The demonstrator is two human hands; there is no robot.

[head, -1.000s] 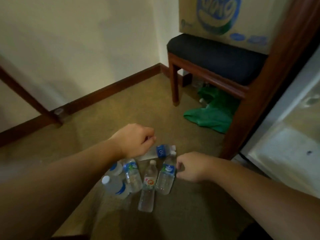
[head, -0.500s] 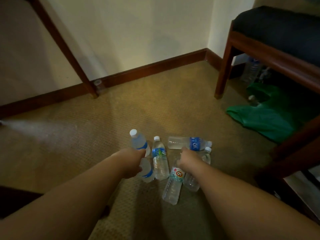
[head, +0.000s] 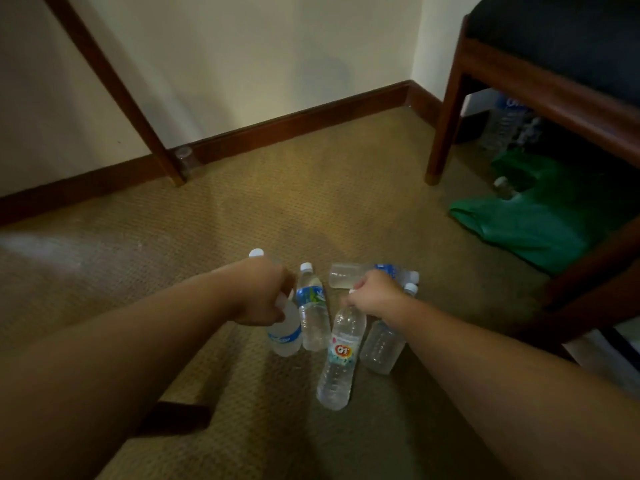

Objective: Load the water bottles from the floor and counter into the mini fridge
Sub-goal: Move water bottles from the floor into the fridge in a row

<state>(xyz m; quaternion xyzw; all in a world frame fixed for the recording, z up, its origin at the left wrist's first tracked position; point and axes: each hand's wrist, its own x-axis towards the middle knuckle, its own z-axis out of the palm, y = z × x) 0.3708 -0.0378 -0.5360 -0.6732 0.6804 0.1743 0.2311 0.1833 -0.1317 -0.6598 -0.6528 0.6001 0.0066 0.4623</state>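
Six water bottles lie clustered on the carpet. The left hand (head: 265,294) closes over the neck of the blue-banded bottle (head: 285,332); its fingers are hidden, grip uncertain. The right hand (head: 372,294) pinches the cap end of the red-labelled bottle (head: 339,358). Risk: a neck-only hold may slip, and lifting may roll the green-labelled bottle (head: 313,311) between the fingers. Open carpet lies beyond; the bench leg (head: 445,112) and green bag (head: 526,223) stand well right of the fingers

Open carpet (head: 242,209) beyond the clustered bottles (head: 313,306); chair leg (head: 445,109), green bag (head: 526,223) rightward.
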